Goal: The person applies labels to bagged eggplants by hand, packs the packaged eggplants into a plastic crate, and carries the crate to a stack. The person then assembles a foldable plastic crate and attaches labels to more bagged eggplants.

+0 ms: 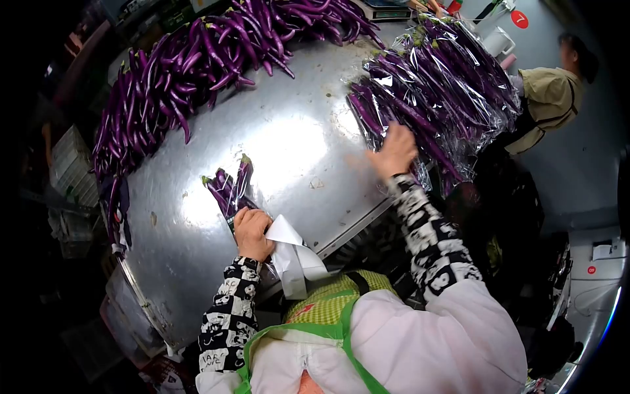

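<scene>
My left hand (254, 234) is wrapped round the lower end of a small bunch of purple eggplants (230, 190) near the front of the metal table (302, 171). A white strip of paper (289, 249) curls beside that hand and hangs toward the apron. On the right, my right hand (396, 154) lies at the near edge of a pile of eggplants in clear plastic bags (446, 92). Its thumb is apart from the fingers, and motion blurs it slightly. Whether it presses on a bag is hard to see.
A big heap of loose eggplants (197, 65) covers the table's far and left edges. Beyond the bagged pile stands a person in a tan top (551, 98). A scale (387, 10) sits at the back, and plastic crates (73, 167) are stacked at the left.
</scene>
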Demonstrator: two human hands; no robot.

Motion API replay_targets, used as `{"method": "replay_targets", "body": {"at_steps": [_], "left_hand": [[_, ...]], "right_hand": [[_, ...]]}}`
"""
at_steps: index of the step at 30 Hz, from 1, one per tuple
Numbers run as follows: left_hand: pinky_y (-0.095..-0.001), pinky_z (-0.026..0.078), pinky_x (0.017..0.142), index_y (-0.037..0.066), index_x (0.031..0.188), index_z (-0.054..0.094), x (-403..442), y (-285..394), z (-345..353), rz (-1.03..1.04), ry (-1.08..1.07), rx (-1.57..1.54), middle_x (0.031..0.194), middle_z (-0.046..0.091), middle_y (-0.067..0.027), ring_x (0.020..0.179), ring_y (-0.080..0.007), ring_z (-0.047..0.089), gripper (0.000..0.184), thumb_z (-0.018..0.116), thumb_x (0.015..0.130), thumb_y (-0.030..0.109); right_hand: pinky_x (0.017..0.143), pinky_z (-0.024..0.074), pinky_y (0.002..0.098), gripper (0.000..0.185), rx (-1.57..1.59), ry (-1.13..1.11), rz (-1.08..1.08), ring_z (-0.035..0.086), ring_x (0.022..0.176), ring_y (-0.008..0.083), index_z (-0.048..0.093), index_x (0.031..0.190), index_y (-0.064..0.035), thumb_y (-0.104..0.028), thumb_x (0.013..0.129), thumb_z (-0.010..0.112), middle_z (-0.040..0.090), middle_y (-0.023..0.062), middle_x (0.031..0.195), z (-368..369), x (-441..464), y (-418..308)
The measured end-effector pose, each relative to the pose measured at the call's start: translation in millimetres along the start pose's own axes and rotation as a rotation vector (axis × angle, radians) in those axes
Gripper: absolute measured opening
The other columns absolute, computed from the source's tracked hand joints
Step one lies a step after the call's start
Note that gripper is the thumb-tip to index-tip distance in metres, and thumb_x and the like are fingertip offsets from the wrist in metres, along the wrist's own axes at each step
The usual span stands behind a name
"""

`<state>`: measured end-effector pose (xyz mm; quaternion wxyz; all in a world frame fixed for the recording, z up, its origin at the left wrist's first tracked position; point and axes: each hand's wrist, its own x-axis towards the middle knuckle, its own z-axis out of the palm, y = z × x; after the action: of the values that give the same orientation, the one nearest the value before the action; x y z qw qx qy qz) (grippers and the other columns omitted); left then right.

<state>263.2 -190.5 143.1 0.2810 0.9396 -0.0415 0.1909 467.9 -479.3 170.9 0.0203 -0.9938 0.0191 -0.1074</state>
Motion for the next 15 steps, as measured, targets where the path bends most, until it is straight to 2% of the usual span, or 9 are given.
{"method": "replay_targets", "body": {"at_steps": [2, 5, 8, 9, 11, 12, 13, 14, 15], "left_hand": [[-0.0412, 0.034, 0.096, 0.010, 0.066, 0.054, -1.8, 3.8, -1.7, -0.030, -0.012, -0.005, 0.079, 0.063, -0.0023, 0.095, -0.0240, 0.060, 0.014, 0.068, 0.065, 0.009], [-0.0458, 0.033, 0.098, 0.010, 0.062, 0.053, 10.0, 28.2, -11.6, 0.115, 0.007, -0.229, 0.081, 0.066, -0.0028, 0.101, -0.0282, 0.059, 0.022, 0.074, 0.064, 0.007], [-0.0406, 0.049, 0.084, 0.005, 0.063, 0.055, 16.4, 98.2, -23.1, 0.011, -0.173, -0.909, 0.089, 0.067, -0.0109, 0.095, -0.0297, 0.063, 0.024, 0.077, 0.070, 0.011], [-0.0368, 0.050, 0.081, 0.005, 0.069, 0.061, 26.5, 108.4, -39.6, -0.013, -0.189, -1.018, 0.096, 0.067, -0.0138, 0.097, -0.0269, 0.063, 0.018, 0.077, 0.071, 0.013], [-0.0321, 0.050, 0.078, 0.004, 0.086, 0.066, 34.9, 120.8, -65.3, -0.004, -0.008, -0.841, 0.109, 0.063, -0.0129, 0.097, -0.0234, 0.061, 0.020, 0.077, 0.072, 0.012], [-0.0315, 0.049, 0.080, 0.003, 0.098, 0.064, 30.4, 129.6, -53.9, -0.074, 0.028, -1.046, 0.110, 0.061, -0.0102, 0.098, -0.0223, 0.060, 0.030, 0.077, 0.072, 0.012], [-0.0307, 0.048, 0.082, 0.003, 0.105, 0.062, 25.4, 132.4, -38.4, -0.138, 0.021, -1.133, 0.110, 0.060, -0.0088, 0.099, -0.0206, 0.058, 0.031, 0.072, 0.077, 0.008], [-0.0306, 0.047, 0.082, 0.004, 0.108, 0.061, 24.3, 132.7, -23.1, 0.008, -0.008, -1.318, 0.108, 0.059, -0.0099, 0.102, -0.0212, 0.056, 0.029, 0.068, 0.080, 0.009], [-0.0290, 0.048, 0.073, 0.006, 0.095, 0.065, 28.7, 130.1, -5.5, 0.297, 0.075, -1.195, 0.096, 0.063, -0.0101, 0.087, -0.0191, 0.060, 0.018, 0.067, 0.078, 0.010]], "right_hand": [[0.099, 0.0345, 0.0497, 0.105, 0.080, -0.333, 0.183, 0.038, 0.123, 0.0427, 0.015, 0.145, -0.0116, -0.049, 0.067, 0.073, 0.035, 0.0260, 0.136, 8.0, 23.7, 53.4], [0.097, 0.0373, 0.0480, 0.101, 0.274, -0.374, 0.072, 0.046, 0.116, 0.0437, 0.016, 0.144, -0.0122, -0.046, 0.068, 0.073, 0.043, 0.0279, 0.128, 26.1, 32.4, 71.1], [0.095, 0.0405, 0.0440, 0.090, 0.450, -0.264, -0.070, 0.051, 0.107, 0.0448, 0.023, 0.142, -0.0087, -0.037, 0.071, 0.071, 0.050, 0.0301, 0.120, 25.3, 10.7, 36.1], [0.102, 0.0353, 0.0398, 0.082, 0.642, -0.200, -0.237, 0.045, 0.122, 0.0375, 0.031, 0.138, -0.0011, -0.037, 0.075, 0.069, 0.046, 0.0277, 0.129, 32.2, 15.4, -0.7], [0.096, 0.0418, 0.0403, 0.060, 0.996, -0.212, -0.419, 0.052, 0.115, 0.0338, 0.038, 0.131, 0.0023, -0.023, 0.083, 0.063, 0.054, 0.0242, 0.120, 48.1, 4.8, -62.0], [0.092, 0.0460, 0.0361, 0.052, 1.587, -0.674, -0.372, 0.058, 0.107, 0.0294, 0.039, 0.129, 0.0026, -0.009, 0.084, 0.061, 0.055, 0.0213, 0.120, -6.6, -23.5, -82.5], [0.088, 0.0485, 0.0331, 0.050, 1.476, -0.662, -0.396, 0.060, 0.102, 0.0257, 0.039, 0.129, 0.0021, -0.001, 0.083, 0.059, 0.055, 0.0191, 0.120, 12.2, -32.3, -72.4], [0.088, 0.0480, 0.0339, 0.048, 1.280, -0.463, -0.441, 0.060, 0.101, 0.0256, 0.041, 0.127, 0.0034, -0.004, 0.083, 0.060, 0.055, 0.0191, 0.119, 64.5, -44.1, -32.1], [0.089, 0.0475, 0.0346, 0.047, 1.046, -0.264, -0.450, 0.060, 0.100, 0.0254, 0.043, 0.125, 0.0048, -0.007, 0.084, 0.061, 0.056, 0.0191, 0.117, 116.4, -54.8, 5.5]]}}
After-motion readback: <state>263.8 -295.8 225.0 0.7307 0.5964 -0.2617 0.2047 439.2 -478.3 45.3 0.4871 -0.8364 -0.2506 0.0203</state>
